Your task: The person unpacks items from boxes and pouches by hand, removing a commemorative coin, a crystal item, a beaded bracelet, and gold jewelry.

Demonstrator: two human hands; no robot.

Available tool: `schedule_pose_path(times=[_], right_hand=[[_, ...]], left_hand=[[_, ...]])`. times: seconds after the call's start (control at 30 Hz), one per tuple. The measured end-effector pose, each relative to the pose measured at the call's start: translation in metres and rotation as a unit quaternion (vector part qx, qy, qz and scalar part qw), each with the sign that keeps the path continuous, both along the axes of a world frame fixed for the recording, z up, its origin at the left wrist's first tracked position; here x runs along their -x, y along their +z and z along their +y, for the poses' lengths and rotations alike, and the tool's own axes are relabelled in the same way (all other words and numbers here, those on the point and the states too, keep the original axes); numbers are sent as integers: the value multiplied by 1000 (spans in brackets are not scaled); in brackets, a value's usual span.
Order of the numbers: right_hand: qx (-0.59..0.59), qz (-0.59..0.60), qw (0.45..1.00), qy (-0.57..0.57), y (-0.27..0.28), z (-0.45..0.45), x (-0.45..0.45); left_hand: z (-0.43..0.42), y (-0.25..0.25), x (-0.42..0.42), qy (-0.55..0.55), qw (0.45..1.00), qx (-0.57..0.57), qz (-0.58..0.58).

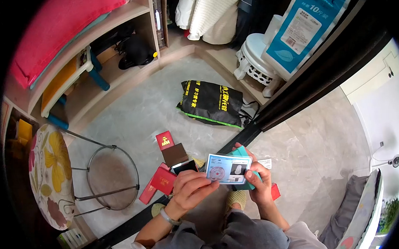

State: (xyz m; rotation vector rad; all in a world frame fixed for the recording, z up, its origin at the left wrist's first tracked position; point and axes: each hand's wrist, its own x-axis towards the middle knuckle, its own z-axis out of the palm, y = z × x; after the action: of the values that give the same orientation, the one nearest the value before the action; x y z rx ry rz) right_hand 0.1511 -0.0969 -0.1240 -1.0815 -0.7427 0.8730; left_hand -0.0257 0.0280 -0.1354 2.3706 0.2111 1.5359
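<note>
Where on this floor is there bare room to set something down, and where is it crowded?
Bare floor lies between the floral stool, the shelf and the black bag. Another free patch lies between the post and the grey cushion. It is crowded ahead of the left shoe, where the red boxes and brown box bunch together.

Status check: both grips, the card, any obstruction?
Left grip holding card; right grip around teal case. Card's photo side up. No loose item over it; red boxes on floor.

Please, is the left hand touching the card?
Touching: the head view shows the left hand with its fingers gripping the card at its lower left corner.
</note>
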Motion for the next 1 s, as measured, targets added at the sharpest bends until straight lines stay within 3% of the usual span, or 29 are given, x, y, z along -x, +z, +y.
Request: schedule_pose_path(times=[0.23, 0.27, 0.3, 0.37, 0.4, 0.5, 0.53, 0.57, 0.6, 0.7, 0.8, 0.83, 0.87, 0.9, 0.93, 1.0], right_hand=[[28, -43, 998, -34, -3, -4, -6], [15, 59, 994, -87, -1, -2, -9], [1, 160, 977, -138, 0, -1, -11], [-16, 166, 974, -155, -3, -4, -16], [-34, 172, 970, -171, -5, -4, -18], [-22, 190, 968, -162, -7, -7, -17], [-10, 203, 968, -149, -9, -7, -16], [-9, 203, 968, -148, -11, -6, -16], [26, 181, 976, -118, -14, -5, -15], [84, 143, 985, -43, -13, 1, -4], [108, 74, 991, 35, -15, 4, 1], [106, -8, 993, 53, -10, 5, 6], [102, -91, 988, 72, -6, 6, 8], [116, -77, 986, 87, -5, 6, 8], [117, -76, 986, 87, -9, 4, 5], [128, -257, 951, 111, -21, 1, -4]], left_hand=[[1, -4, -7, -5, 1000, 4, -6], [1, -9, -8, -6, 1000, 5, -5], [3, -15, -11, -5, 999, 27, 32], [4, -35, -16, -4, 996, 48, 69], [2, -51, -19, -63, 985, 63, 147], [-13, -67, -18, -213, 894, 142, 368], [-17, -63, -20, -214, 893, 144, 368], [-22, -56, -24, -201, 900, 229, 313], [-26, -48, -27, -186, 896, 313, 254], [-22, -26, -38, -127, 916, 333, 185], [-24, -30, -36, -128, 886, 381, 232], [-23, -34, -34, -128, 886, 381, 232], [-22, -38, -32, -172, 842, 469, 203], [-22, -43, -30, -215, 789, 550, 171], [-23, -48, -28, -215, 788, 551, 170], [-25, -54, -24, -282, 731, 607, 136]])
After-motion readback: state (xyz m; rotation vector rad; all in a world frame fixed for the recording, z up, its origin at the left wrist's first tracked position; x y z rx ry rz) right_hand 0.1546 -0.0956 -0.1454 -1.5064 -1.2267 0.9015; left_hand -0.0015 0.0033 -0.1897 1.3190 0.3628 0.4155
